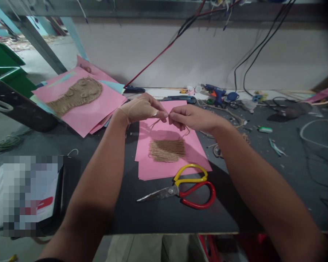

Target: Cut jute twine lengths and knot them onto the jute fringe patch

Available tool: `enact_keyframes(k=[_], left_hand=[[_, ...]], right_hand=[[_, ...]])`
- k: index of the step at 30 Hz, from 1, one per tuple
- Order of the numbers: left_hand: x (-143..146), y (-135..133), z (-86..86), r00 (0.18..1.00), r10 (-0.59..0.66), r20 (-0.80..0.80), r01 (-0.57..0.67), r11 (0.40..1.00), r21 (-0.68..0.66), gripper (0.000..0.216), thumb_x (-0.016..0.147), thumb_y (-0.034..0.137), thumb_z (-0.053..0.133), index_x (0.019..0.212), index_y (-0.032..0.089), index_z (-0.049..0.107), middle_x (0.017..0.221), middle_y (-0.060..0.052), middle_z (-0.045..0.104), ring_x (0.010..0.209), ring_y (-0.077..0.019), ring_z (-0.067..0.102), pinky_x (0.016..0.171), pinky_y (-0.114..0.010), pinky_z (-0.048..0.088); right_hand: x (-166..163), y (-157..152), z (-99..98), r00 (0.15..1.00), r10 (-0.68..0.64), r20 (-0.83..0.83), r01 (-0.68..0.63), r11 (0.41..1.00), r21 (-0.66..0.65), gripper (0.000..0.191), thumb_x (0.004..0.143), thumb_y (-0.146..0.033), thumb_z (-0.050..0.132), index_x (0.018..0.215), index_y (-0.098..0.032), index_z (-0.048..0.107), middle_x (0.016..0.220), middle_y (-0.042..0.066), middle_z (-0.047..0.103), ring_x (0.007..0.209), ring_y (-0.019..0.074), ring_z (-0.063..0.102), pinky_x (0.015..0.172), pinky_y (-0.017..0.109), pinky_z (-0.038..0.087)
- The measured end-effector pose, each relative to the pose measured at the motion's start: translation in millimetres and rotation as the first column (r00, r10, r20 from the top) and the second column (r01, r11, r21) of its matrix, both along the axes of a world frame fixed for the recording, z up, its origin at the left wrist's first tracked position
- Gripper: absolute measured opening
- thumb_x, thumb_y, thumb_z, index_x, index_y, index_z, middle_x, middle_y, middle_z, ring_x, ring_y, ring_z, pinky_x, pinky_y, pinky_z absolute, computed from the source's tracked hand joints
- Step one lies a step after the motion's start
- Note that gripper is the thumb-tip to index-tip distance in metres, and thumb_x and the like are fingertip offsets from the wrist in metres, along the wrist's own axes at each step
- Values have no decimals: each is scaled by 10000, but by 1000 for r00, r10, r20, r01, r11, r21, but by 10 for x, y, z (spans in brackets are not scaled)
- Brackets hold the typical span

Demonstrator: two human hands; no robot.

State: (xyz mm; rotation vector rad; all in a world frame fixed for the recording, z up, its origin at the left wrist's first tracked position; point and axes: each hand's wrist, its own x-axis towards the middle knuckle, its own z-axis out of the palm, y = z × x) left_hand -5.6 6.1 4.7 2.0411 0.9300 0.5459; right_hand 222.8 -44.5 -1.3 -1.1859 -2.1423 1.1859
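Observation:
My left hand (pixel 142 108), wrapped in a beige bandage, and my right hand (pixel 192 117) meet above a pink paper sheet (pixel 153 165). Both pinch a thin piece of jute twine (pixel 155 123) between thumb and fingers, and its loose ends hang down toward the sheet. On the pink sheet, just below the hands, lies a patch of jute strands (pixel 167 150) laid side by side. Scissors (pixel 186 187) with one yellow and one red handle rest partly on the sheet's near edge, blades pointing left.
A stack of pink sheets (pixel 82 109) with a finished jute shape (pixel 78 94) lies at the back left. A blue glue gun (pixel 215 92), cables and scraps clutter the back right of the dark table (pixel 153 214). A white bag (pixel 30 193) sits near left.

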Motion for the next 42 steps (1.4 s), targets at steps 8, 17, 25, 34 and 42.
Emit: enact_keyframes(k=[8,17,25,34,42], left_hand=[[33,-19,-2,992,-72,-101,72,997,-5,149,723,334,734,765,227,830,740,-37,744,740,-204,646,681,-340,451],[2,28,-70,980,-123,-157,122,992,-21,157,704,411,764,715,268,825,699,-16,718,701,-182,618,658,-324,440],[-49,49,-45,966,-165,-199,158,986,-50,158,733,405,757,767,272,835,750,-40,746,703,-197,623,674,-339,424],[-102,11,27,979,-117,-168,110,993,-48,147,680,404,786,729,273,830,687,-21,717,686,-195,627,656,-327,432],[-158,45,-24,979,-89,-181,86,996,-27,155,718,383,761,756,251,832,754,-51,740,754,-225,645,718,-355,436]], right_hand=[[-18,-10,3,999,23,34,-22,1000,-18,265,986,-356,546,809,-192,656,687,10,624,626,132,567,546,251,403],[257,-166,354,965,-199,169,150,952,266,79,849,-223,718,924,-200,725,854,48,685,742,176,566,641,287,396],[102,-1162,210,838,252,483,-283,959,-8,266,775,-189,759,1032,-221,699,1095,78,710,943,249,660,764,323,475],[97,-1613,-143,744,156,649,-224,974,23,202,830,-97,640,1018,-171,637,1071,117,705,903,264,678,740,356,467],[192,-1807,-212,790,28,613,-56,998,26,247,671,-117,604,898,-215,607,863,85,715,658,231,630,569,328,365]])
